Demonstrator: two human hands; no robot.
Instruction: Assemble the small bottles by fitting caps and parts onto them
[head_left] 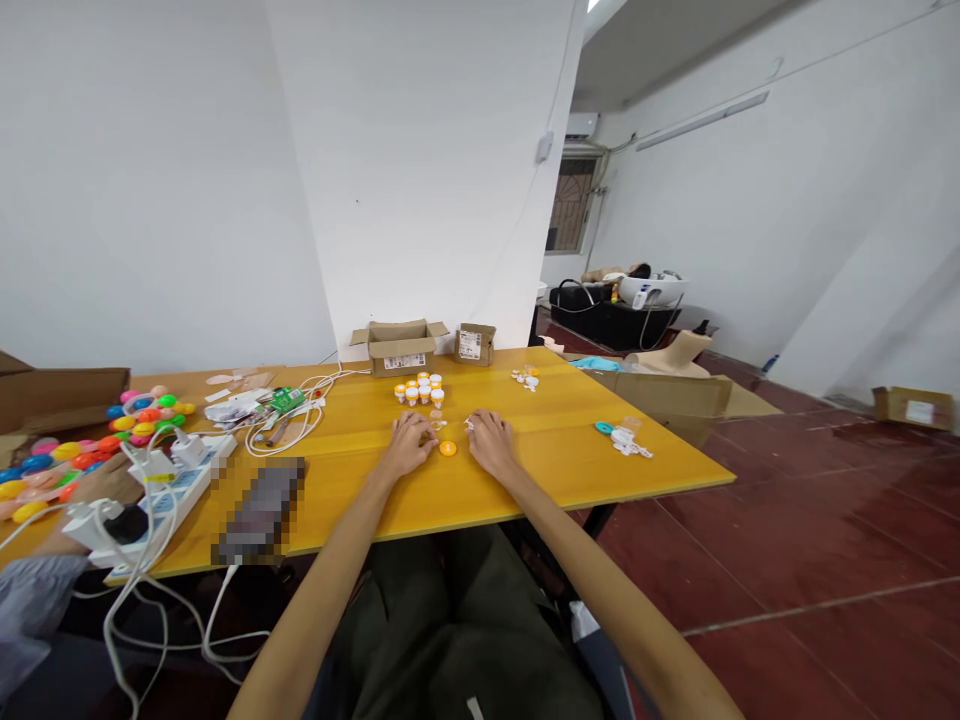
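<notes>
My left hand (409, 442) rests on the yellow table with its fingers curled, and a thin, pale item shows by its fingertips. What those fingers hold is too small to make out. Opposite it, my right hand (491, 440) has its fingers bent around a small white piece (470, 423). Between the two hands lies a round orange disc (448, 448) with a white mark. A small clear, pinkish piece (437, 414) sits just beyond it. Past my left hand stands a cluster of several small white-and-orange tubs (420, 390).
At the back stand an open cardboard box (397, 348) and a smaller box (475, 344). White parts (631, 442) and a teal ring (604, 428) lie right. Leftward are a blurred dark device (259, 510), a power strip (161, 500), cables, colourful balls (142, 420) and another person's hand (105, 485).
</notes>
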